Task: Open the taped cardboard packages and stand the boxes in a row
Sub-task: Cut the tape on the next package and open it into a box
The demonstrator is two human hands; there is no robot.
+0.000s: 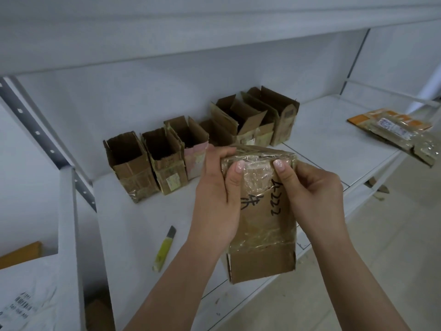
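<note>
You are holding a taped cardboard package (261, 211) up in front of you with both hands, above the front edge of the white shelf (322, 130). Your left hand (216, 199) is gripping its left side, fingers curling over the upper edge and the thumb pressing flat against the shiny tape on the face turned toward you. Your right hand (312, 194) is gripping the right side the same way, its thumb pressing on the tape near the top, so both grips are closing around the package rather than spreading. The package is carrying black handwritten marks on its near face, and its lower end is showing bare cardboard below the tape. Behind it, the opened boxes (198, 139) are standing in a row along the back of the shelf, their flaps up and their tops open; the ones at the right end are crowding close together. A yellow utility knife (164, 249) is lying on the shelf to the left of your left forearm, apart from it. At the far right a flattened orange-and-brown package (393, 132) is lying at the shelf's edge, partly overhanging it.
</note>
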